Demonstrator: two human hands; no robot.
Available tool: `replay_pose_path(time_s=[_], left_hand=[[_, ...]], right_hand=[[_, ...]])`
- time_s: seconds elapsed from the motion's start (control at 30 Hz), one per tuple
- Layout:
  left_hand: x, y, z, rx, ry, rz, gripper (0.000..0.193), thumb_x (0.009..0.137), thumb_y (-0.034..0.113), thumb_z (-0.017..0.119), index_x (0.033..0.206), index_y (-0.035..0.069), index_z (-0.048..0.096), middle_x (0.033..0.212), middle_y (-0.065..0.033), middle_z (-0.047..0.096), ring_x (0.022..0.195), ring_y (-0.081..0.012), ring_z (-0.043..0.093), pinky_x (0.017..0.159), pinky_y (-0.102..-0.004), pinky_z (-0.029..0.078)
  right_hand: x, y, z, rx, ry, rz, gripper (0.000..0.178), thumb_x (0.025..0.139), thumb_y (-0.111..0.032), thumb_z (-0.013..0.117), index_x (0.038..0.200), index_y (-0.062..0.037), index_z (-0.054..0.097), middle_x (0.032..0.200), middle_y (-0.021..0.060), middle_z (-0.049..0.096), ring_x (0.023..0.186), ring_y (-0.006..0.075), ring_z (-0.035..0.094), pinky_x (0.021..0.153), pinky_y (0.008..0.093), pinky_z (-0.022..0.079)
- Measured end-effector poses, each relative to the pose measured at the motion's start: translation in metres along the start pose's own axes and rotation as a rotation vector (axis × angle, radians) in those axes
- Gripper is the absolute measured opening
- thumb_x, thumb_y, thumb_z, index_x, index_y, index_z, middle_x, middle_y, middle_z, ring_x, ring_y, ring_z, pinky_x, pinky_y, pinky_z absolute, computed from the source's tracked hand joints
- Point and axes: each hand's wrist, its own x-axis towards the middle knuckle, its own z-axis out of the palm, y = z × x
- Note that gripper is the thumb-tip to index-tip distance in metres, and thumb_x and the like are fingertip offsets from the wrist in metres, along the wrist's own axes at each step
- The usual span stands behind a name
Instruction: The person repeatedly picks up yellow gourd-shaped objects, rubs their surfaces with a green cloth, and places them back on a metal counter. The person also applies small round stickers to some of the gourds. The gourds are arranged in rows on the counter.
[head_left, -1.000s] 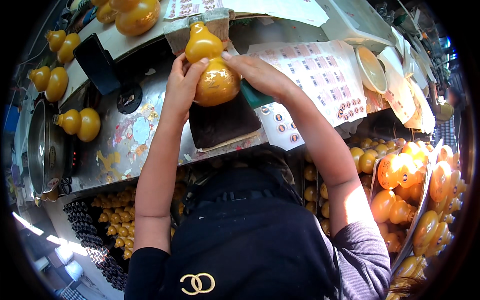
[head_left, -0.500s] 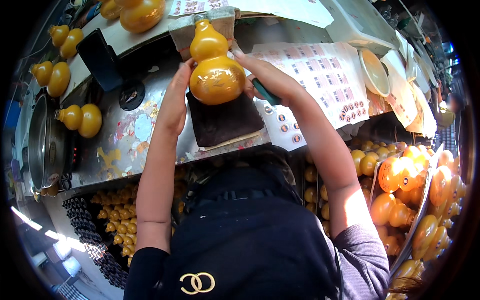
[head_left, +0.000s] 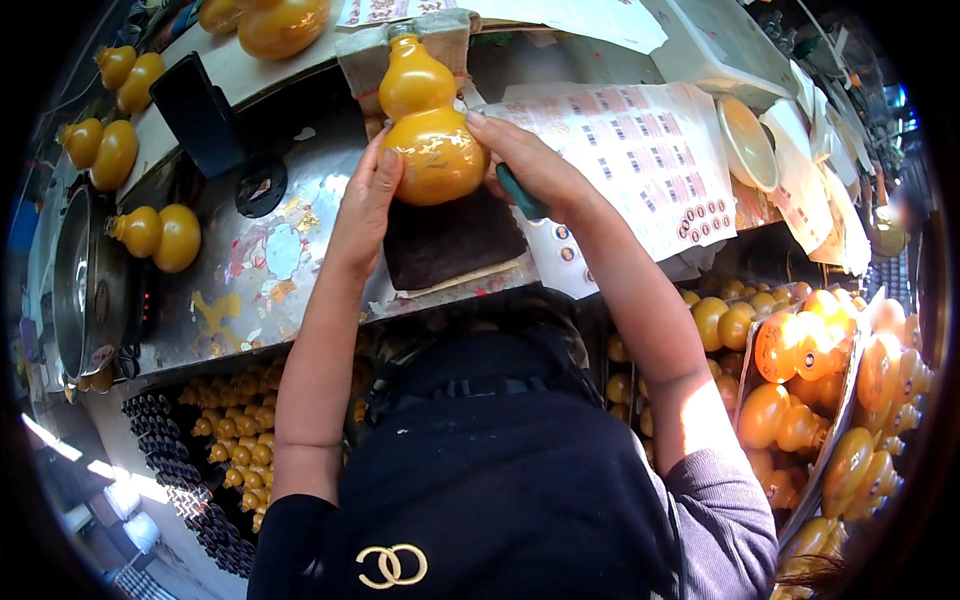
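Observation:
A glossy yellow gourd-shaped bottle (head_left: 435, 150) lies between my two hands, its clear neck pointing away from me over a folded beige cloth (head_left: 364, 68). My left hand (head_left: 368, 205) presses its fingers and thumb on the bottle's lower left side. On the right side, my right hand (head_left: 535, 165) grips the round body with thumb and fingers. A dark green handle (head_left: 522, 193) sticks out from under that same palm; the rest of this tool is hidden. Beneath the bottle's near end is a dark cloth pad (head_left: 455, 245).
Printed sticker sheets (head_left: 640, 160) cover the table's right side, beside a cream bowl (head_left: 748, 143). On the left are a black phone-like panel (head_left: 195, 115), a metal pan (head_left: 85, 285) and several yellow gourd bottles (head_left: 178, 238). More gourds fill crates (head_left: 850, 400) below on the right.
My left hand has shifted right and its thumb now lies on the bottle's front. My right thumb has moved onto its upper right side. The bottle has moved only slightly.

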Motion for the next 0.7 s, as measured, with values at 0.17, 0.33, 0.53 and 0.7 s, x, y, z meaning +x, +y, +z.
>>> replay_pose_path(time_s=[0.17, 0.33, 0.53, 0.7], left_hand=[[0.002, 0.002, -0.008, 0.001, -0.054, -0.024, 0.067, 0.098, 0.047, 0.047, 0.143, -0.002, 0.034, 0.139, -0.0114, 0.045, 0.131, -0.0175, 0.040, 0.111, -0.0294, 0.026], [0.002, -0.002, -0.006, -0.017, -0.044, -0.028, 0.068, 0.098, 0.047, 0.047, 0.144, -0.001, 0.032, 0.140, -0.0113, 0.044, 0.131, -0.0179, 0.039, 0.111, -0.0298, 0.025], [0.001, -0.003, -0.005, 0.003, -0.053, -0.016, 0.071, 0.097, 0.049, 0.047, 0.145, 0.000, 0.029, 0.139, -0.0113, 0.045, 0.131, -0.0185, 0.039, 0.112, -0.0310, 0.024], [0.001, -0.004, -0.009, -0.029, -0.051, -0.017, 0.070, 0.098, 0.049, 0.044, 0.145, -0.001, 0.030, 0.140, -0.0112, 0.044, 0.133, -0.0188, 0.037, 0.112, -0.0314, 0.023]], right_hand=[[-0.001, 0.001, -0.004, -0.014, -0.007, 0.073, 0.059, 0.097, -0.053, 0.045, 0.123, -0.0013, 0.055, 0.097, 0.0048, 0.059, 0.079, 0.0102, 0.053, 0.073, 0.0234, 0.044], [-0.009, 0.005, -0.001, 0.009, -0.020, 0.037, 0.058, 0.097, -0.053, 0.045, 0.122, -0.0018, 0.056, 0.100, 0.0050, 0.061, 0.084, 0.0107, 0.054, 0.078, 0.0239, 0.044], [-0.009, 0.011, 0.004, -0.048, 0.034, -0.110, 0.054, 0.097, -0.049, 0.049, 0.125, -0.0042, 0.056, 0.091, 0.0030, 0.059, 0.077, 0.0085, 0.054, 0.070, 0.0231, 0.045], [-0.009, 0.016, -0.002, 0.012, -0.007, -0.053, 0.057, 0.094, -0.050, 0.053, 0.128, -0.0038, 0.054, 0.085, 0.0015, 0.060, 0.069, 0.0073, 0.055, 0.066, 0.0210, 0.045]])
